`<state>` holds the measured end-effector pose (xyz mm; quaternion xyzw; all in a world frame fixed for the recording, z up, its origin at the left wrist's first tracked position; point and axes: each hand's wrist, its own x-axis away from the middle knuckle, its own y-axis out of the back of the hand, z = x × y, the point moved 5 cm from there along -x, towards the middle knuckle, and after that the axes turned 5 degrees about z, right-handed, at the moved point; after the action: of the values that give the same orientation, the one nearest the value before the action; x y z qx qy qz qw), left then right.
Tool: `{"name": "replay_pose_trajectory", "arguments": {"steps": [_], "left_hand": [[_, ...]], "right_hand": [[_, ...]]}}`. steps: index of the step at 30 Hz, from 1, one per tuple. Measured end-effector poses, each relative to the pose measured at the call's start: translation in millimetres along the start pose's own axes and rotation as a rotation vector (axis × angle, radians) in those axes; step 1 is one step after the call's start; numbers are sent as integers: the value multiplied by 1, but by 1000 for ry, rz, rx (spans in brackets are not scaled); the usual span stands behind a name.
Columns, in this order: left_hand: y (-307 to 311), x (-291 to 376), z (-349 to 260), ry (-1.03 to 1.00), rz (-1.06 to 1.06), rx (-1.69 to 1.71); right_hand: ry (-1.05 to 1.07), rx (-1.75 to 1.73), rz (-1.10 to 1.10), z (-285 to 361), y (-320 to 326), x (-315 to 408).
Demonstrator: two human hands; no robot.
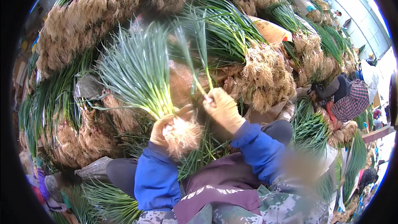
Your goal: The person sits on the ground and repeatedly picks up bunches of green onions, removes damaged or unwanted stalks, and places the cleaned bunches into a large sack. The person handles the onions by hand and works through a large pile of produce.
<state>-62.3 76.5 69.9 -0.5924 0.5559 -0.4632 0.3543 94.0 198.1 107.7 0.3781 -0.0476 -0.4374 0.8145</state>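
My left hand, in a tan work glove, grips a fanned bunch of green onions near the base. Its pale roots spill out toward my lap and the leaves point away from me. Just to the right, my right hand, gloved alike, pinches two or so green onion stalks by their lower ends, their tops blurred. These stalks are apart from the bunch. Beyond the right hand lies a large heap of green onions with its thick roots facing right.
Loose green leaves lie between my knees. Stacked onion bundles rise at the far left, with more bundles nearer. A brown sack lies by the heap. At the right, a person in a checked top bends over onions.
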Motion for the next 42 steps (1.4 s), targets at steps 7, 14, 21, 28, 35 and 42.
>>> {"name": "replay_pose_trajectory", "arguments": {"steps": [7, 14, 21, 28, 35, 42], "left_hand": [[20, -9, 27, -144, -73, -104], [-17, 27, 25, -220, 186, 184], [28, 39, 24, -75, -89, 15], [2, 30, 11, 10, 40, -387], [74, 23, -4, 89, -229, -145], [54, 13, 29, 50, -9, -246]], "right_hand": [[-38, 575, 321, -47, -46, 14], [-187, -713, 342, -4, -52, -42], [-479, -923, 510, 32, -96, 10], [-278, 367, 954, -68, -134, 88], [-467, 148, 106, -63, -25, 52], [-333, 113, 226, -61, -68, 63]]}}
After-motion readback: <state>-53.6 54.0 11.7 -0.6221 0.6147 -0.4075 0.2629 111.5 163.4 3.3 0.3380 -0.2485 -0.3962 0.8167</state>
